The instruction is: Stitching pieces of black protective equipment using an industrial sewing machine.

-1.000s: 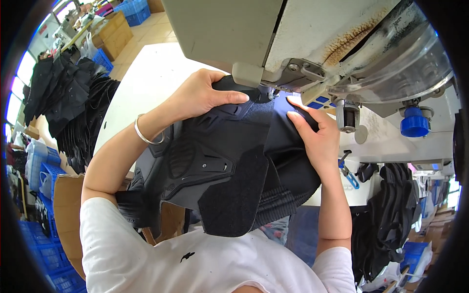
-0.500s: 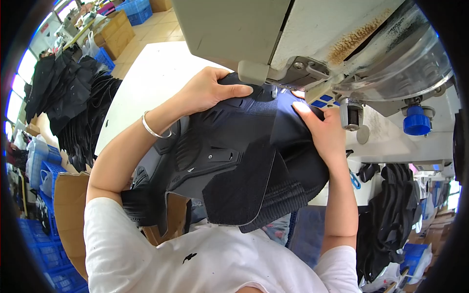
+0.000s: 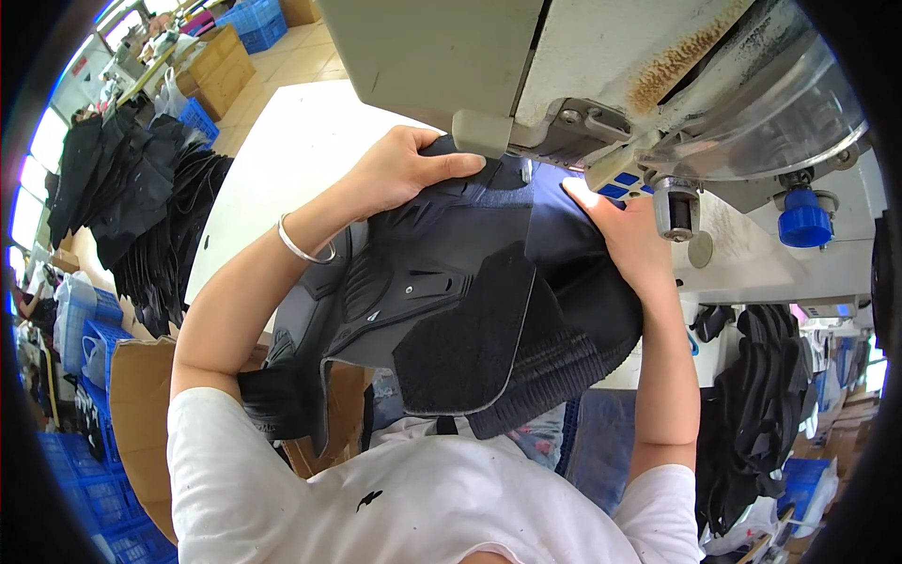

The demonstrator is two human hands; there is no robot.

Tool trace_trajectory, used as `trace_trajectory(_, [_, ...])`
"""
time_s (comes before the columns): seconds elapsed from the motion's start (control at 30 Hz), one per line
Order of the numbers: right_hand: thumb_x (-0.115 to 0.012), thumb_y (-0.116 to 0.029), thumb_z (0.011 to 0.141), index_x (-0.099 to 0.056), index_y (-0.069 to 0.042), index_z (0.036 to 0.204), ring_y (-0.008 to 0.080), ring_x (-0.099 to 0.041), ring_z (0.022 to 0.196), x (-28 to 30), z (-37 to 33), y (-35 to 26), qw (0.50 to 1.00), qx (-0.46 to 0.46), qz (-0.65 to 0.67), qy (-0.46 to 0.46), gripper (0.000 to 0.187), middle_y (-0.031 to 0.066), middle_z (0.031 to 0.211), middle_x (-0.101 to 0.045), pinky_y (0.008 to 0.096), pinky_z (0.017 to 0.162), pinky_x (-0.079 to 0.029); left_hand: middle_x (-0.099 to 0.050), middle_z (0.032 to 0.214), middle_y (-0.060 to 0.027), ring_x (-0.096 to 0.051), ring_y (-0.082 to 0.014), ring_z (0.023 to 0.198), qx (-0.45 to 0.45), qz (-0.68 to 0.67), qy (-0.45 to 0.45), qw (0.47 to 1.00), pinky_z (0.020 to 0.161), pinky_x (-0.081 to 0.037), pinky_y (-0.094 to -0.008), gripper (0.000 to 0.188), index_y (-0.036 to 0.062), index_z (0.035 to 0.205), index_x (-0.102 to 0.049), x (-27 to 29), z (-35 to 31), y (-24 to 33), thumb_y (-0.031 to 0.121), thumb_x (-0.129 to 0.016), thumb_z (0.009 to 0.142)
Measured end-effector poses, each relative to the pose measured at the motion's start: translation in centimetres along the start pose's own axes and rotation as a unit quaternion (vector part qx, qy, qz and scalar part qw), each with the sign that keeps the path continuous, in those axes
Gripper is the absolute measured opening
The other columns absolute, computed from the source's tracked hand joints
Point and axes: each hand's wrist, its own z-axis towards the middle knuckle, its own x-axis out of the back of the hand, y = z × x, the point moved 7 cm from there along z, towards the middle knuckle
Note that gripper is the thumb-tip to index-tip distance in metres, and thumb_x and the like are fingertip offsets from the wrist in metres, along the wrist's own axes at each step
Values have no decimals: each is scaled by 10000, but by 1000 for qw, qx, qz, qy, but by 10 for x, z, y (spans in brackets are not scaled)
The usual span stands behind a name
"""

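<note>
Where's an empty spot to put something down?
The white tabletop looks mostly bare between the black fabric pile and the left hand. It's crowded by the machine head, where that hand and the right hand hold the black padded piece.

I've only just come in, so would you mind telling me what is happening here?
A person's left hand grips a black padded piece by its upper left part, thumb on top, at a pale sewing machine. The right hand touches the piece's upper right side, though most of its fingers are hidden. The near end hangs down toward the person's white shirt.
</note>
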Motion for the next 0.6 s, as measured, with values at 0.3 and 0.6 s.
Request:
trace_trajectory(0.3, [-742,-155,745,-598,30,834,286,-527,623,4,2,0,989,139,-8,54,251,157,712,-615,358,629,-451,-635,683,-9,-536,-45,551,-10,-52,-6,999,528,-450,-192,372,-5,844,-697,-4,3,3,366,-708,832])
trace_trajectory(0.6, [-674,-106,759,-618,20,916,299,-597,825,-2,8,26,978,145,-135,61,209,171,884,-621,365,726,-469,-625,664,-7,-527,-47,531,6,-37,12,999,521,-442,-191,390,6,828,-693,-1,7,-4,395,-712,822])
